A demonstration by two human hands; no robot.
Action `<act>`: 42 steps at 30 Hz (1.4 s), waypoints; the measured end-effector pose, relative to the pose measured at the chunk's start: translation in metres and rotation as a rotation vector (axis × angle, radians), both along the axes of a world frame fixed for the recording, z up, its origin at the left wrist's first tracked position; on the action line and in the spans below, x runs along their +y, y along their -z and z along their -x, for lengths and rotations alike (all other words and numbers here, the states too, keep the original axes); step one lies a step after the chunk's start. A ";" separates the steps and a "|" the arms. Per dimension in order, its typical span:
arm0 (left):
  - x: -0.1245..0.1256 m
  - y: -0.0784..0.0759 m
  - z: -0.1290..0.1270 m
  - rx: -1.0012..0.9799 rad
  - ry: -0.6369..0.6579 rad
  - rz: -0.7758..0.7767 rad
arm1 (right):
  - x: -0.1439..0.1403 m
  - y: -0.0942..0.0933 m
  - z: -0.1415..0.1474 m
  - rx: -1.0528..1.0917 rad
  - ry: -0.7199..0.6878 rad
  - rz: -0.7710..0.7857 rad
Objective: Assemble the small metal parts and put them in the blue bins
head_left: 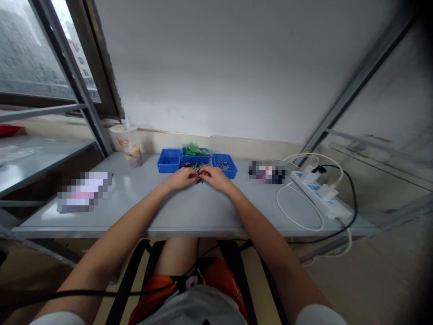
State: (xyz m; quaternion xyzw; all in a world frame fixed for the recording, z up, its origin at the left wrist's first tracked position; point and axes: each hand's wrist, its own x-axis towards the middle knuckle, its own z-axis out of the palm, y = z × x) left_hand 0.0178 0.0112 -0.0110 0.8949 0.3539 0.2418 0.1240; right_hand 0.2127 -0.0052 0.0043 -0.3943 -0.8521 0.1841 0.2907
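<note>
My left hand (pixel 184 177) and my right hand (pixel 214 177) meet at mid-table, both closed, their fingertips almost touching. What they pinch is too small to make out. Under and behind the fingers lies a pile of thin dark and silvery metal pieces (pixel 196 166), which look like screws; my hands cover part of it. Behind the pile stands a blue bin (pixel 195 159) with green plastic packets (pixel 192 149). To its left is another blue bin (pixel 165 168), its contents hard to see. The right blue bin (pixel 230 173) holds small silvery metal pieces (pixel 223 166).
A plastic drink cup (pixel 130 146) stands at the back left, behind a blurred flat object (pixel 84 192). At right are another blurred object (pixel 267 172), a white power strip (pixel 321 194) and looping cables (pixel 297 221). Metal frame posts rise on both sides, with a wall behind.
</note>
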 end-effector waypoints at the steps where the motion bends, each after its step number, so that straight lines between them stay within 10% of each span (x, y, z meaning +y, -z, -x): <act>1: 0.000 0.000 0.000 -0.005 0.000 0.004 | 0.000 0.000 0.000 -0.007 0.007 0.000; 42: -0.005 -0.007 0.000 -0.279 -0.042 0.088 | 0.004 0.003 -0.006 -0.126 -0.022 -0.038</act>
